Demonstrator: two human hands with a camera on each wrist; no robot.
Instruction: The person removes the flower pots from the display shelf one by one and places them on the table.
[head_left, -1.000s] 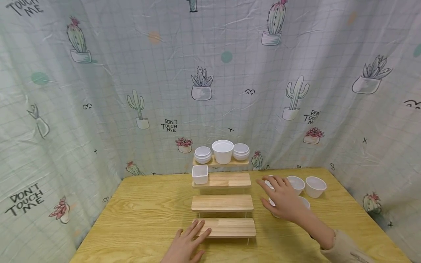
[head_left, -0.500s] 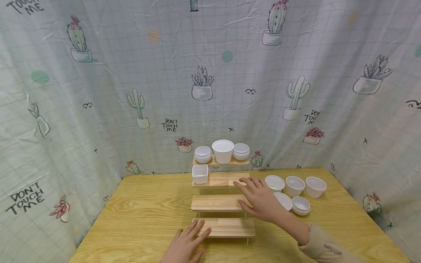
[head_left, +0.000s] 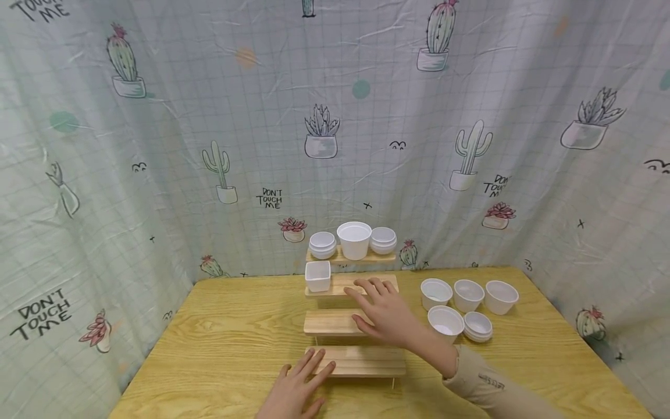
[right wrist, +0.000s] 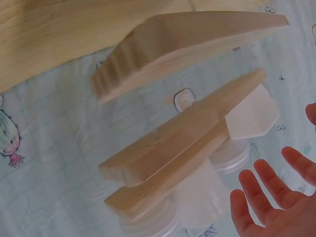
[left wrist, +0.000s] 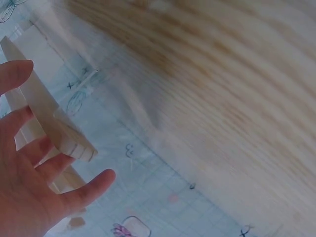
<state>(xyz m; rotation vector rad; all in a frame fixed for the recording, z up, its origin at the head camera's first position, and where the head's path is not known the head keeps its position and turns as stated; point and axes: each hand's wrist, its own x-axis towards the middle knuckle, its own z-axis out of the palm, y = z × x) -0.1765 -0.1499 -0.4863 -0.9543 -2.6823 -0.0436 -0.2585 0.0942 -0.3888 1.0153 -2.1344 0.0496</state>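
Note:
A four-step wooden shelf (head_left: pixel 361 361) stands in the middle of the table. Its top step holds two stacks of small white bowls (head_left: pixel 322 244) and a taller white cup (head_left: pixel 355 240). A square white cup (head_left: pixel 317 276) sits at the left end of the second step. My right hand (head_left: pixel 379 308) hovers with spread fingers over the second and third steps and holds nothing. In the right wrist view its fingertips (right wrist: pixel 266 192) are just short of the steps (right wrist: pixel 168 153). My left hand (head_left: pixel 300 384) lies flat on the table, fingers touching the bottom step's left end (left wrist: pixel 54 123).
Several white bowls (head_left: pixel 468 294) stand on the wooden table (head_left: pixel 220 337) to the right of the shelf, three in a back row and two nearer. A cactus-print cloth (head_left: pixel 157 145) hangs close behind and on both sides.
My right hand has moved left, from over the bowls on the table to over the shelf's middle steps, still holding nothing. The left hand has stayed put.

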